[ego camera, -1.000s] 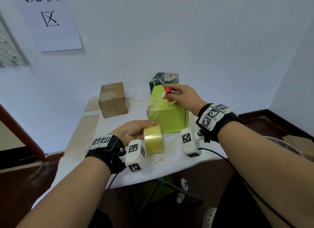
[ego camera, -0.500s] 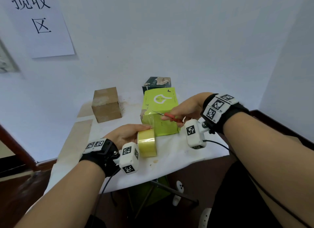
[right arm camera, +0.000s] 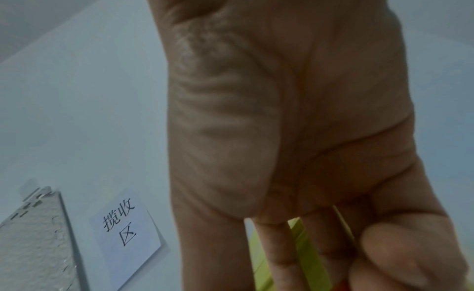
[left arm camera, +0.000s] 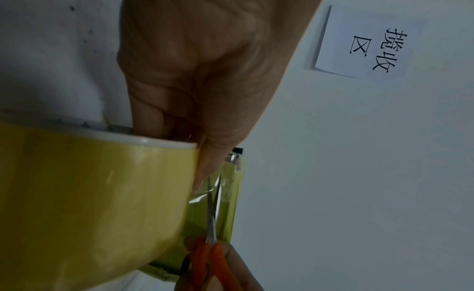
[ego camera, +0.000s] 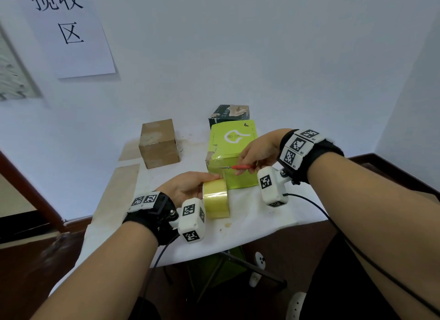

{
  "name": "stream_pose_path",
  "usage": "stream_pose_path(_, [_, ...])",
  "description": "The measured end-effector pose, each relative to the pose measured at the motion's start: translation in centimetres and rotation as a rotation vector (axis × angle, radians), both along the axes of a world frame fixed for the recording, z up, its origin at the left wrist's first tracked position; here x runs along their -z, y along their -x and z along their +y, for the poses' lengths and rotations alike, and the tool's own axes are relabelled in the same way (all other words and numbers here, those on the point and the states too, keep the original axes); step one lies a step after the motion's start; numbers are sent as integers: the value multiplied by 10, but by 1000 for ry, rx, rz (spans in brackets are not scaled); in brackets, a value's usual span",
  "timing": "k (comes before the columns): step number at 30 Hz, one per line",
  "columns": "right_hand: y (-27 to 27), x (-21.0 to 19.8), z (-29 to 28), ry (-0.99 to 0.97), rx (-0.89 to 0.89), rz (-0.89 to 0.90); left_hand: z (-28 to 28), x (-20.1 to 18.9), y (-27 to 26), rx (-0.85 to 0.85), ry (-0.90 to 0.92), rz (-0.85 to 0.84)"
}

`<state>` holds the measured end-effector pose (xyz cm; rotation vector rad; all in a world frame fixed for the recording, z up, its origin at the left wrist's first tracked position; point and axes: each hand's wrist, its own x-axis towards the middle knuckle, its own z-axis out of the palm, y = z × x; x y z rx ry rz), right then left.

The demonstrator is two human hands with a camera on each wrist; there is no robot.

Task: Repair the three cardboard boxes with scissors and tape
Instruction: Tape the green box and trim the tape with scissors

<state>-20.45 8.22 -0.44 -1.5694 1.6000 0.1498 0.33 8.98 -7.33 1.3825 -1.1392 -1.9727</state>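
Note:
A lime green box point(ego camera: 232, 141) lies mid-table with clear tape stuck over its near left corner. My left hand point(ego camera: 188, 185) holds a yellow tape roll point(ego camera: 216, 198) upright just in front of the box, fingers inside its core, thumb on top. A strip of clear tape point(left arm camera: 205, 194) runs from the roll to the box. My right hand point(ego camera: 258, 151) grips small orange-handled scissors point(ego camera: 239, 167), whose blades point(left arm camera: 212, 212) lie at that strip. The green box point(left arm camera: 231, 210) shows behind the blades. A brown cardboard box point(ego camera: 159, 143) stands at the left, a dark printed box point(ego camera: 229, 113) behind the green one.
The small table wears a white cloth point(ego camera: 252, 215) and stands against a white wall; its front edge is close to my wrists. A paper sign point(ego camera: 71, 29) hangs on the wall at upper left. Dark floor and table legs point(ego camera: 240, 265) lie below.
My right hand has come down from the top of the green box to its near left corner, and the scissors now point left at the tape strip. The left hand and roll stayed in place.

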Motion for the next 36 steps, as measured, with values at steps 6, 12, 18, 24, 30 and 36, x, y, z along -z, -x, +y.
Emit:
stream_pose_path(6, [10, -8, 9, 91, -39, -32, -2, 3, 3, -1, 18, 8])
stream_pose_path(12, [4, -6, 11, 95, -59, -25, -3, 3, 3, 10, -5, 28])
stream_pose_path(18, [-9, -8, 10, 155, -109, 26, -2, 1, 3, 19, -5, 28])
stream_pose_path(24, [-6, -7, 11, 237, -136, 34, -2, -1, 3, 16, -6, 12])
stream_pose_path(30, [-7, -5, 13, 280, -96, 61, -1, -4, -2, 81, -14, -52])
stream_pose_path(36, [-8, 2, 21, 124, -117, 135, 0, -31, -23, 101, 257, -263])
